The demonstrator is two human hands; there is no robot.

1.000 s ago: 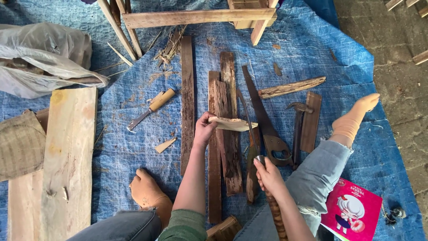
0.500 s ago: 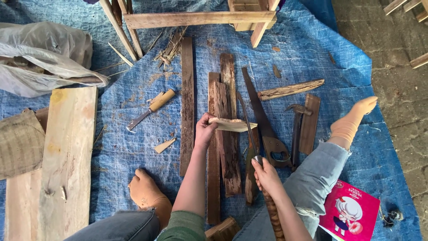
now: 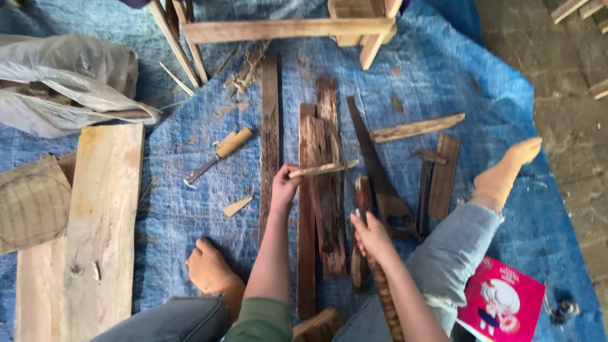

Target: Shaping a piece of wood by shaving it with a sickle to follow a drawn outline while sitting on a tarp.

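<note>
Over tarp (image 3: 177, 209): your left hand (image 3: 284, 187) pinches stick (image 3: 323, 168) level across planks (image 3: 320, 190); right hand (image 3: 372, 235) fisted round handle (image 3: 380, 285), arms apart.

I sit on the tarp (image 3: 190, 152), a row of planks (image 3: 316, 190) before me. Left of the planks lie the chisel (image 3: 218, 155) and a broad board (image 3: 101, 221); right of them the handsaw (image 3: 377, 171). Beyond them stands a wooden frame (image 3: 285, 28).
</note>
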